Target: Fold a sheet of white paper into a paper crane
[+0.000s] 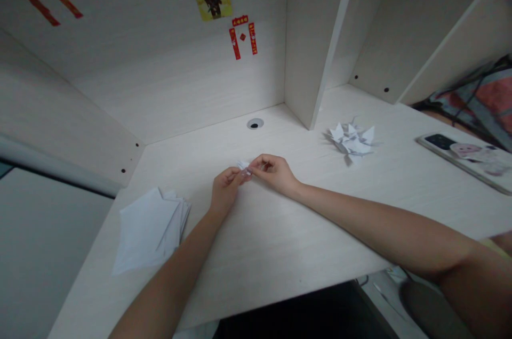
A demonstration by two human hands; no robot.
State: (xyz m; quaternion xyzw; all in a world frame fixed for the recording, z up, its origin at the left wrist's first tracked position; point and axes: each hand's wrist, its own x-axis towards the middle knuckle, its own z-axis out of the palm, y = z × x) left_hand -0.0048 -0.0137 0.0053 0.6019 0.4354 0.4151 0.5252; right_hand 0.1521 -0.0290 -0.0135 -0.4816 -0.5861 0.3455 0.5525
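Both hands meet over the middle of the desk, pinching a small piece of folded white paper (242, 165). My left hand (226, 187) grips it from the left with thumb and fingers closed. From the right, my right hand (277, 172) pinches its near edge between thumb and forefinger. Most of the paper is hidden by the fingertips, so its exact shape cannot be made out. A loose stack of white paper sheets (146, 227) lies beside my left forearm. Several folded white paper pieces with pointed tips, like paper cranes (352, 142), sit in a heap to the right.
A phone in a decorated case (468, 155) lies face down on the right of the desk (256, 264). A vertical divider panel (310, 46) stands behind the hands, near a round cable hole (255, 124). Coloured fabric (484, 99) is bundled at the far right.
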